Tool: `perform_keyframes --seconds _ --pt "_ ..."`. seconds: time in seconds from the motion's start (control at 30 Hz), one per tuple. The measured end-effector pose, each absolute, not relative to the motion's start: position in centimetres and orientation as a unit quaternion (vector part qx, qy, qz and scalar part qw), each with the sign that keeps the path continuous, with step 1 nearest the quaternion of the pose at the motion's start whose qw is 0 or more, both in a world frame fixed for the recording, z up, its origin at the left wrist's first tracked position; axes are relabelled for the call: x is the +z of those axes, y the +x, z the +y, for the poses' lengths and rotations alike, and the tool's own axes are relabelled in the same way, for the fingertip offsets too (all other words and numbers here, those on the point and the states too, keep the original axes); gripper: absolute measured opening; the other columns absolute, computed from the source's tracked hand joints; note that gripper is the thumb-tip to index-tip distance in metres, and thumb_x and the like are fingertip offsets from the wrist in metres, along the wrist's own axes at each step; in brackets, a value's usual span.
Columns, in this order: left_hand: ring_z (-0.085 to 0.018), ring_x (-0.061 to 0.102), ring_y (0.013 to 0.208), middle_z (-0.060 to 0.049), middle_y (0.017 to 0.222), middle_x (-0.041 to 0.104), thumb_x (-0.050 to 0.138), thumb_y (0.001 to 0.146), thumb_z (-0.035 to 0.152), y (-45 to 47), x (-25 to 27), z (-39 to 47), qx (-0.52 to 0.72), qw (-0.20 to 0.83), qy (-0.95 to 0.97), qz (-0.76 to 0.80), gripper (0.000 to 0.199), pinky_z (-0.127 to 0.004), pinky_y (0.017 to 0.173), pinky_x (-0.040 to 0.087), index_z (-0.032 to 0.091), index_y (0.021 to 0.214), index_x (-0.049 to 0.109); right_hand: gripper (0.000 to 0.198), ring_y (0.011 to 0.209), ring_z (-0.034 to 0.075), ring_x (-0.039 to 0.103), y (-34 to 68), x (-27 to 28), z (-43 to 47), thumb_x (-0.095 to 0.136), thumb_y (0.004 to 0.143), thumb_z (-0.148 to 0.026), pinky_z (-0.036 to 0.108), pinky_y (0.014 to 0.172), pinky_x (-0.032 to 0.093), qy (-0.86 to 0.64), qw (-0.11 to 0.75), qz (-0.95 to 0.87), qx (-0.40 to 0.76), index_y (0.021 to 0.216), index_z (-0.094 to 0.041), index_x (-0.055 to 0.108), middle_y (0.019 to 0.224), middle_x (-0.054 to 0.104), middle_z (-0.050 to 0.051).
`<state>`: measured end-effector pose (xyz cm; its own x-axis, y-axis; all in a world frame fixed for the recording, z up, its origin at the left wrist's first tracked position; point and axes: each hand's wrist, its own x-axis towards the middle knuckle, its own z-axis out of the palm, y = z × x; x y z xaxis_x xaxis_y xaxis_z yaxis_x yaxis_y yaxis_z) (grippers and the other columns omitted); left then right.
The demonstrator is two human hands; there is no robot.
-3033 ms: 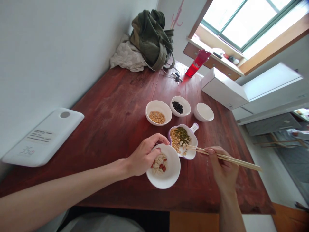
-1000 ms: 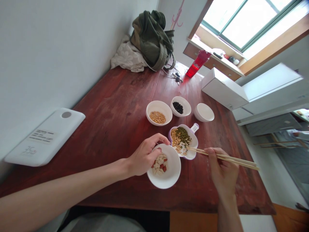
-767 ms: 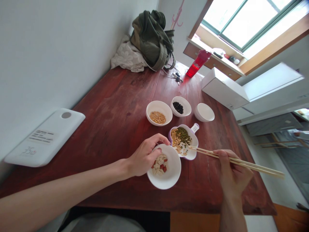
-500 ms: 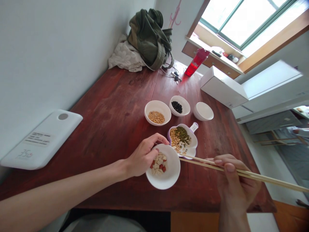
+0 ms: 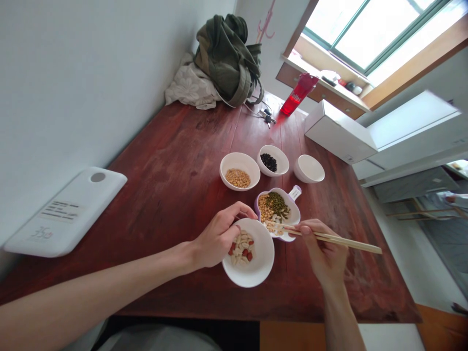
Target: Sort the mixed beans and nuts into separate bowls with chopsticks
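My left hand [image 5: 219,239] grips the left rim of a white bowl [image 5: 261,258], which tilts toward me. Pale seeds [image 5: 240,246] and a few red pieces lie in that bowl; its index fingertip is close to the edge of a dish. This white, purple-edged dish [image 5: 293,224] has a short handle and stands just beyond the bowl. Yellow beans [image 5: 265,204], green beans [image 5: 277,201] and some pale seeds sit in it. Closed around wooden chopsticks [image 5: 340,240], my right hand [image 5: 325,248] is right of the dish, with the chopstick tips over its near part.
Behind the dish stand a bowl of yellow beans [image 5: 224,171], a bowl of black beans [image 5: 284,166] and a white bowl [image 5: 310,168]. Farther back are keys [image 5: 268,117], a red bottle [image 5: 298,95], a green bag [image 5: 226,58] and a white box [image 5: 338,131]. A white device [image 5: 68,209] is at left.
My right hand has moved left with the chopsticks, and their tips have gone from the dish's near edge farther over it. My left hand and the bowl have hardly moved.
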<state>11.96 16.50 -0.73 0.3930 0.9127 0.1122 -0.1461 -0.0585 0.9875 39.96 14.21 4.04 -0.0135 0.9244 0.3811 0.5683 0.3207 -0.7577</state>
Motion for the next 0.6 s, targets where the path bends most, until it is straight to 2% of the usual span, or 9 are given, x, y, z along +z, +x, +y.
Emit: perform_keyframes --seconds 0.23,0.6 --pt "-0.025 0.075 0.111 -0.009 0.125 0.078 0.053 0.093 0.015 11.9 -0.8 16.5 0.440 0.605 0.576 0.331 0.028 -0.039 0.097 0.058 0.020 0.116 0.067 0.020 0.078 0.018 0.076 39.6 4.3 14.6 0.073 0.104 -0.028 0.028 0.069 0.060 -0.542 0.436 -0.693 0.189 0.088 -0.023 0.083 0.086 0.080 0.003" --pt "-0.026 0.074 0.113 -0.009 0.123 0.077 0.053 0.092 0.015 11.9 -0.6 16.5 0.443 0.598 0.578 0.335 0.027 -0.041 0.100 0.058 0.020 0.115 0.067 0.018 0.078 0.021 0.078 39.9 4.6 13.4 0.077 0.101 -0.034 0.030 0.069 0.064 -0.574 0.458 -0.652 0.188 0.088 -0.023 0.084 0.086 0.082 0.005"
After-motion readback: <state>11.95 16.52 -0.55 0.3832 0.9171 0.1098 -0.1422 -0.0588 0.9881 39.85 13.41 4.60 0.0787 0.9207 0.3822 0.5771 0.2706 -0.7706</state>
